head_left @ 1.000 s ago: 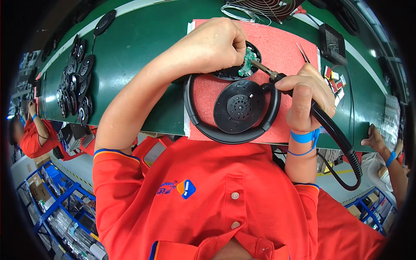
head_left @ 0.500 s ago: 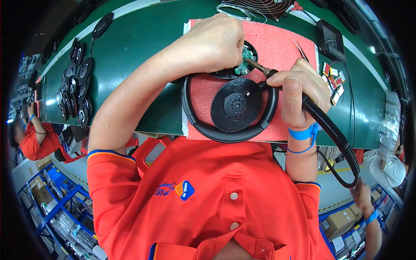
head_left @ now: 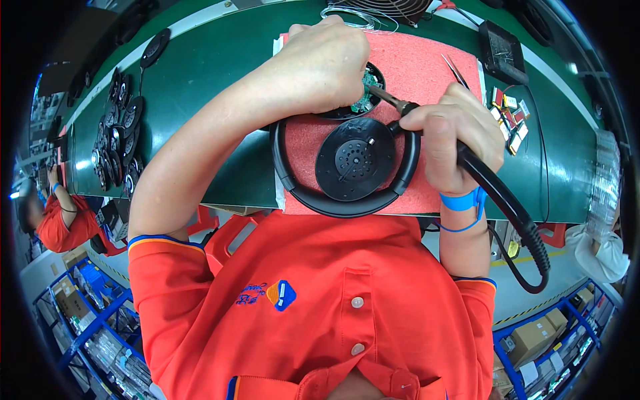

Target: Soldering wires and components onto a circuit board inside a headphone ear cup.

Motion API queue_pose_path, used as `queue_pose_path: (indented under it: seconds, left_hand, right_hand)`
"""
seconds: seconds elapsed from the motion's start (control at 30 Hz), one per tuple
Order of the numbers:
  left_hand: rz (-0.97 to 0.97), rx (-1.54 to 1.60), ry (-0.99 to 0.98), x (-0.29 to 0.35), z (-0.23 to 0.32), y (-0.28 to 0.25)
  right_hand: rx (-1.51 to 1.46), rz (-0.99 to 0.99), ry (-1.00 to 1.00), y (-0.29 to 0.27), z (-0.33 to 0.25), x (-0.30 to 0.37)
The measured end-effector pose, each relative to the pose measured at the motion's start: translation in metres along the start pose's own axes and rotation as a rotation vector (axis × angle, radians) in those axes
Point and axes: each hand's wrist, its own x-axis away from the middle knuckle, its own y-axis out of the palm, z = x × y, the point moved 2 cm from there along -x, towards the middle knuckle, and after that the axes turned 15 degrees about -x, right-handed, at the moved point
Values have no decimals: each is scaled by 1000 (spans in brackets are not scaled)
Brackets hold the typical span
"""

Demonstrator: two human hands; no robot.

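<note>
Black over-ear headphones lie on the pink foam mat (head_left: 427, 60), the padded headband (head_left: 347, 208) curving toward me. One ear cup (head_left: 381, 75) at the far end is uncovered, baring a green circuit board (head_left: 365, 100). The other shows a round black plate (head_left: 355, 160) with small holes. My right hand (head_left: 460, 137) grips a soldering iron (head_left: 493, 177), its tip at the board. Closed over the left side of the far cup is my left hand (head_left: 320, 67); whatever its fingers hold is hidden. Tweezers (head_left: 456, 71) stick out beyond my right hand; I cannot tell whether it holds them.
Several black round speaker parts (head_left: 117, 133) are heaped on the green table at left. Small wired battery packs (head_left: 512, 120) lie right of the mat, below a black tray (head_left: 501, 53). Coiled solder wire (head_left: 347, 17) sits beyond the mat. A co-worker (head_left: 67, 220) sits far left.
The view has shifted slightly, so the table things sit a little further left. My hands and the soldering iron stay at the board. Another person's hand at lower right has left the view.
</note>
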Motion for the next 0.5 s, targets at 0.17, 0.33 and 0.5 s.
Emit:
queue_pose_path:
  seconds: [0.17, 0.33, 0.5]
  left_hand:
    - [29, -38, 7, 0, 1, 2]
    - [59, 37, -6, 0, -5, 4]
    - [-162, 253, -47, -4, -13, 5]
  right_hand:
    - [-17, 70, -5, -11, -4, 3]
    - [-30, 277, 73, -35, -3, 22]
    - [440, 429, 390, -92, -3, 72]
